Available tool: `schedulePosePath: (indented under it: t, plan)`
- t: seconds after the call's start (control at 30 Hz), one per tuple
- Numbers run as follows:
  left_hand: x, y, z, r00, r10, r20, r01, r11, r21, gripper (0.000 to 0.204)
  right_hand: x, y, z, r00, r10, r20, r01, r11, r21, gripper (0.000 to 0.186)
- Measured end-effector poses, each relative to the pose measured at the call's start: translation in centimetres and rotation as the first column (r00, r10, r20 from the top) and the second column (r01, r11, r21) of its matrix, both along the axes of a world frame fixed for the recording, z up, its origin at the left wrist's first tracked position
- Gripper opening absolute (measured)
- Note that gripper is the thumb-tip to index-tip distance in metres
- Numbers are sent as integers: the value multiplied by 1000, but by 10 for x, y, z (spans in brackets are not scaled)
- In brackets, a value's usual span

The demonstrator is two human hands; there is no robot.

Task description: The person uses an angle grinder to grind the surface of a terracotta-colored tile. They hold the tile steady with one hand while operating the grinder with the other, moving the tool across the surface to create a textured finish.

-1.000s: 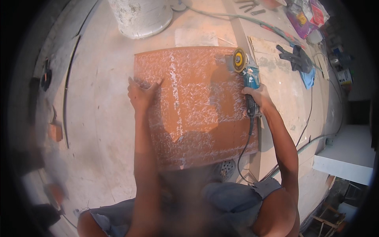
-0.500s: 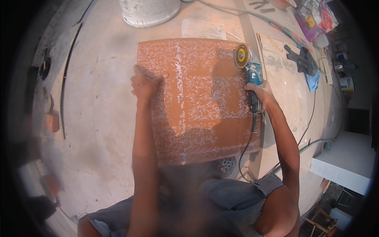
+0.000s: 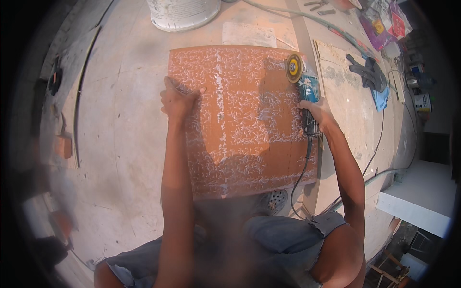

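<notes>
A large square tile [image 3: 240,120], orange-brown with white squiggly marks on its face, lies in front of my knees. My left hand [image 3: 180,102] grips its left edge, the thumb on top and the fingers curled at the side. Over the tile's right edge, my right hand [image 3: 318,113] is wrapped round the body of a teal and black angle grinder [image 3: 309,89]. The grinder's round disc [image 3: 293,67] with a yellow centre points away from me, near the tile's far right corner. Its black cord [image 3: 303,173] runs back toward my right knee. Whether the disc spins, I cannot tell.
A white bucket [image 3: 184,13] stands beyond the tile. To the right lie a worn board [image 3: 342,91], dark gloves [image 3: 367,72], a blue cloth [image 3: 380,99], a hose [image 3: 307,20] and a colourful bag [image 3: 384,24]. A brick piece [image 3: 63,147] sits far left.
</notes>
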State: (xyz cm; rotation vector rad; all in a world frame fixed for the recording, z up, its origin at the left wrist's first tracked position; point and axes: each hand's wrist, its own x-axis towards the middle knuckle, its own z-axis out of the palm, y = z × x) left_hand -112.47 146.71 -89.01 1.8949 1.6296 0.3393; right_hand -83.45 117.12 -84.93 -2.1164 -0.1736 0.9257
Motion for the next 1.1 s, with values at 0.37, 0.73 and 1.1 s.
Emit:
schedulePosePath:
  t: [0.37,0.73,1.1]
  plan:
    - [0,4,-5,1000,-5,-25,5,1000,9,135,-3,0,0,1000,7,18,-8,1000,29,21]
    - [-1,4,-7,1000,-4,-29,5,1000,18,135,-6,1,3,1000,-4,14,4,999,39,23]
    - [0,6,-9,1000,-14,-28,14,1000,17,135,-1,0,-3,1000,-1,16,1,1000,11,23]
